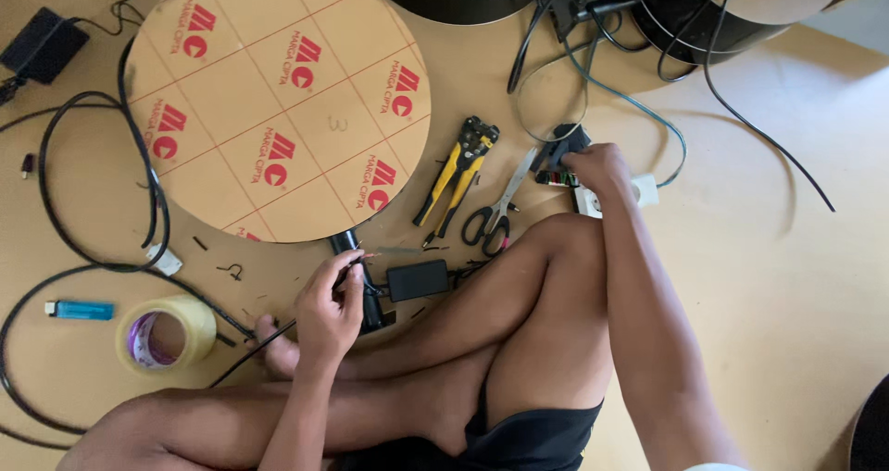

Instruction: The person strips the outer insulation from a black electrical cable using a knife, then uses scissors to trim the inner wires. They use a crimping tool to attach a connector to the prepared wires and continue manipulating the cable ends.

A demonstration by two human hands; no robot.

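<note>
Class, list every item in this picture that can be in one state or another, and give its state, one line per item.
Left hand: pinched shut on the black cable.
Right hand: closed on a small black part.
Wire stripper: lying flat, handles nearly together.
Scissors: lying closed.
Tape roll: lying flat.
Blue lighter: on its side, unlit.
Round panel: flat, protective film on.

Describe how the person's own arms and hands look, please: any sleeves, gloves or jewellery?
Both arms are bare down to the hands, with no sleeves showing. The left hand and the right hand wear no gloves, and no rings, watch or bracelets are visible. Dark shorts are the only clothing clearly seen.
</note>
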